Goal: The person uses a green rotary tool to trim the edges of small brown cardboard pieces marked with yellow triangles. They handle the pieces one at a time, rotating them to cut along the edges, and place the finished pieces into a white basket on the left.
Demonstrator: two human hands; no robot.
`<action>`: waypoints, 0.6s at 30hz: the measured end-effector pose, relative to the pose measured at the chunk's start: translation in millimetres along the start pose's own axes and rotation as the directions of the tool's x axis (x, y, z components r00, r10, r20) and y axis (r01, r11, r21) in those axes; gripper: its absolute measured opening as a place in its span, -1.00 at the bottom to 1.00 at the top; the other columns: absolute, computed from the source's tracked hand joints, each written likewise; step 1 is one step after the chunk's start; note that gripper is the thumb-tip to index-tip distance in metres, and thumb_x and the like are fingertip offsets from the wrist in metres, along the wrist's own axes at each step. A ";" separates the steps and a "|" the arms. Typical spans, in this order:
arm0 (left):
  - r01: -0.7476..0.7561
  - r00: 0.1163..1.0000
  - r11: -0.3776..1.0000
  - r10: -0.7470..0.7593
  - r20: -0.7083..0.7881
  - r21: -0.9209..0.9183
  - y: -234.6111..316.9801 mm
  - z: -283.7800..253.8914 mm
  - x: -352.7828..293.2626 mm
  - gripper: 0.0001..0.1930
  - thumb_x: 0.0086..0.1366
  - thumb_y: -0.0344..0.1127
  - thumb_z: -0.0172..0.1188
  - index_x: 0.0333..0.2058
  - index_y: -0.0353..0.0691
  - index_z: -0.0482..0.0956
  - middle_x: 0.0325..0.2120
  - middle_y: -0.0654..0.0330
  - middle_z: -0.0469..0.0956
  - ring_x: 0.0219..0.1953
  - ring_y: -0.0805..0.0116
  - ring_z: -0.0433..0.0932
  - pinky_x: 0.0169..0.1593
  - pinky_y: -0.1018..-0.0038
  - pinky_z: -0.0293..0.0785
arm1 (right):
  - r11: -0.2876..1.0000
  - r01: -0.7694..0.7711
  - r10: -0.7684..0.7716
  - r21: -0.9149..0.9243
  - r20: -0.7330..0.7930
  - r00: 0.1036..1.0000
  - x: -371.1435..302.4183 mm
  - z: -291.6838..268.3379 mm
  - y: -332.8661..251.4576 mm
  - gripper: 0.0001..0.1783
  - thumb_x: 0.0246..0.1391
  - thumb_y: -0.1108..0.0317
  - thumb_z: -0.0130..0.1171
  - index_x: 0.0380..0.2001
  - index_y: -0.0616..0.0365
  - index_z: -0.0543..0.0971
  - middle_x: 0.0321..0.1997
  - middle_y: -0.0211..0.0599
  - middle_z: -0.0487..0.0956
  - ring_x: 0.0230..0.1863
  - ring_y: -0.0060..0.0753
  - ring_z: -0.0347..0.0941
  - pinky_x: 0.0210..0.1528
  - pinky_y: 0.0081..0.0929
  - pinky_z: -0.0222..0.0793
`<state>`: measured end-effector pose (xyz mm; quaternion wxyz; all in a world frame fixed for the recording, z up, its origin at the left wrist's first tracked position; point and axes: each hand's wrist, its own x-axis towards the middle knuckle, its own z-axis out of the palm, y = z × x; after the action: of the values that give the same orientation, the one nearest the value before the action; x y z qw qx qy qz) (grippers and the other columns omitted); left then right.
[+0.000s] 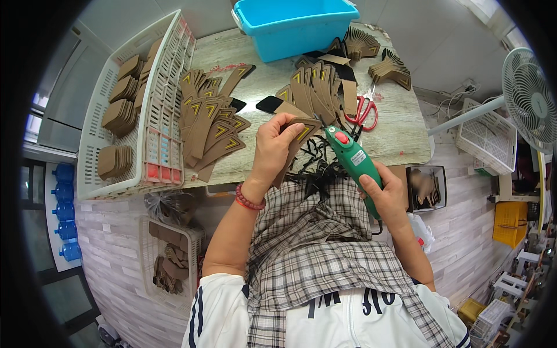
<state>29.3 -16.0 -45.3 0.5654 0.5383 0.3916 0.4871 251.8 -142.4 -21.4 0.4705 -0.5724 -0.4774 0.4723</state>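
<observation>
My left hand (pixel 271 152) pinches a brown fabric tab (pixel 303 133) with a yellow chevron mark near its end. My right hand (pixel 384 194) grips a green handheld power tool (pixel 353 156) with a red button, its narrow tip at the tab's edge. Black trimmings (pixel 316 162) lie in a heap just below the tip. Beyond my hands, more chevron-marked tabs (pixel 316 87) fan out, and another pile of tabs (pixel 212 127) rests to the left. Red-handled scissors (pixel 364 111) lie right of the fanned tabs.
A white slatted crate (pixel 165 107) with stacked brown pieces stands at the table's left. At the back is a blue bin (pixel 290 32). Bundled brown pieces (pixel 391 69) sit back right. On the right are a fan (pixel 529 98) and a black box (pixel 442 185); another crate (pixel 199 235) stands lower left.
</observation>
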 end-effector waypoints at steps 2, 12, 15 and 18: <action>0.035 0.998 0.999 -0.035 0.049 0.005 9.8 -2.9 0.5 -0.93 0.30 -0.44 0.13 -0.32 -0.32 0.53 -0.43 0.36 0.54 -0.39 0.69 0.42 -0.28 0.70 0.37 | 1.000 0.001 -0.001 -0.027 0.014 1.000 0.4 -2.9 -1.2 -0.59 0.12 0.28 0.25 -0.02 0.28 0.51 -0.46 -0.45 0.52 -0.50 -0.71 0.39 -0.43 -0.68 0.35; -0.058 0.963 0.951 -0.028 0.269 0.304 37.6 -28.2 16.8 -0.91 0.23 -0.45 0.18 -0.34 -0.35 0.56 -0.48 0.38 0.51 -0.41 0.67 0.38 -0.30 0.68 0.33 | 0.992 0.048 -0.037 -0.114 0.100 0.994 3.4 -14.4 -0.3 -0.54 0.08 0.22 0.30 -0.02 0.26 0.51 -0.43 -0.45 0.54 -0.43 -0.69 0.40 -0.36 -0.66 0.36; -0.057 0.954 0.928 -0.057 0.293 0.367 42.5 -30.7 17.3 -0.92 0.19 -0.44 0.19 -0.37 -0.35 0.57 -0.51 0.39 0.49 -0.43 0.67 0.35 -0.34 0.65 0.30 | 0.988 0.047 -0.030 -0.149 0.112 0.993 4.9 -12.0 -5.7 -0.52 0.07 0.21 0.31 -0.01 0.26 0.51 -0.42 -0.45 0.54 -0.41 -0.68 0.40 -0.34 -0.65 0.37; -0.043 0.951 0.901 -0.096 0.295 0.432 48.8 -34.6 13.8 -0.93 0.18 -0.45 0.20 -0.39 -0.33 0.57 -0.53 0.41 0.47 -0.45 0.67 0.34 -0.35 0.65 0.29 | 0.991 0.039 -0.024 -0.125 0.115 0.993 6.8 -4.9 -4.5 -0.53 0.07 0.22 0.30 -0.01 0.26 0.51 -0.41 -0.45 0.54 -0.42 -0.69 0.40 -0.35 -0.65 0.37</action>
<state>-7.5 2.6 0.2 0.4925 0.7142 0.4041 0.2899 256.9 -135.7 -17.0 0.4127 -0.5659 -0.5413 0.4652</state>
